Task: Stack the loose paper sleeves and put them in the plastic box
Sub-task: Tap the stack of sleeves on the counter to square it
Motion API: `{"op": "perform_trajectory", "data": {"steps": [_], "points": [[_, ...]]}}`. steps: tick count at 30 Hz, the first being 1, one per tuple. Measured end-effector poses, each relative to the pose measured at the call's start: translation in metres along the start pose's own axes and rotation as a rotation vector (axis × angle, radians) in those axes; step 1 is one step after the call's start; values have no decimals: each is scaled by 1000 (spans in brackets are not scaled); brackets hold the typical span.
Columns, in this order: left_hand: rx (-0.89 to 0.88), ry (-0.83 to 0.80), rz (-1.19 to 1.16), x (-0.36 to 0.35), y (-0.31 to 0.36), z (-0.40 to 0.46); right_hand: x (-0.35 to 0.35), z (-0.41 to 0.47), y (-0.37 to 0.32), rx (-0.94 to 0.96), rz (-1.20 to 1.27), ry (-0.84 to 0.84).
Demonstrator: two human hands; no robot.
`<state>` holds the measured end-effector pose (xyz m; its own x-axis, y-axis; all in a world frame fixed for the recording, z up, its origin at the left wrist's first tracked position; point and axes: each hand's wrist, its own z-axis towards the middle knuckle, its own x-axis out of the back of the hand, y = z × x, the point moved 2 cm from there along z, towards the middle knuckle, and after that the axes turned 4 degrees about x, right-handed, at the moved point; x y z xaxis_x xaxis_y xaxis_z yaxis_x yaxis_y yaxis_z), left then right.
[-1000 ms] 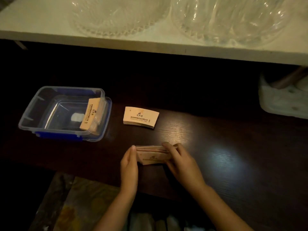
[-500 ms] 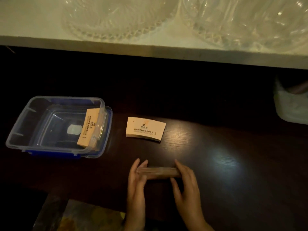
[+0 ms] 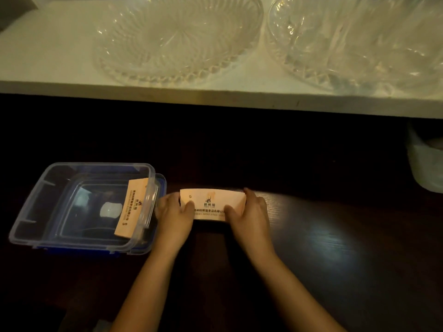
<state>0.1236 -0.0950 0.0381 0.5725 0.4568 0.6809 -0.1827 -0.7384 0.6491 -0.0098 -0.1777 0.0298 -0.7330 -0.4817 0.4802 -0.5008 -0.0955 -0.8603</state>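
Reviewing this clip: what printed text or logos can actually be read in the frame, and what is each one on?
Sleeve stack held between left hand and right hand: small logo, Chinese characters below, partly covered by the fingers; too blurred to quote reliably.
Finer line along its lower edge: too small to read.
Sleeve in the plastic box: same logo and Chinese print, running sideways; too small to read.
Plastic box, glass dishes: no text visible.

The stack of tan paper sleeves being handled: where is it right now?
In the head view, the stack of tan paper sleeves sits on the dark wooden table, gripped between left hand and right hand, just right of the clear plastic box.
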Motion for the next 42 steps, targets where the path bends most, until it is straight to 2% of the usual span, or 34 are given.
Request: {"op": "perform_trajectory", "data": {"steps": [4, 8, 12, 16, 20, 22, 26, 28, 30, 32, 35, 38, 42], "points": [[42, -50, -17, -11, -9, 3, -3, -4, 13, -43, -39, -28], [58, -76, -143, -11, -16, 3, -1, -1, 22, -77, -34, -48], [93, -207, -178, -4, -20, 9, 4, 5, 29, -116, -23, -65], [39, -263, -196, -2, -18, 11, 3, 8, 29, -67, -58, -114], [121, -319, -354, 0, -24, 11, 3, 7, 31, -51, 15, -135], [102, -334, -385, -1, -30, 6, 5, 4, 35, -36, 64, -164], [-22, -333, -493, -7, -35, -18, 13, -8, 41, 94, 190, -198], [-32, -333, -625, -13, -36, -32, 19, -16, 43, 246, 79, -225], [34, -312, -831, -19, -35, -46, 25, -25, 45, 382, -25, -230], [59, -221, -974, -22, -33, -60, 31, -35, 46, 458, -88, -237], [12, -100, -989, -26, -25, -75, 38, -52, 45, 573, -202, -210], [0, -81, -913, -35, -22, -82, 41, -65, 53, 541, -228, -183], [7, -48, -792, -52, -32, -85, 27, -78, 63, 372, -146, -179]]}}
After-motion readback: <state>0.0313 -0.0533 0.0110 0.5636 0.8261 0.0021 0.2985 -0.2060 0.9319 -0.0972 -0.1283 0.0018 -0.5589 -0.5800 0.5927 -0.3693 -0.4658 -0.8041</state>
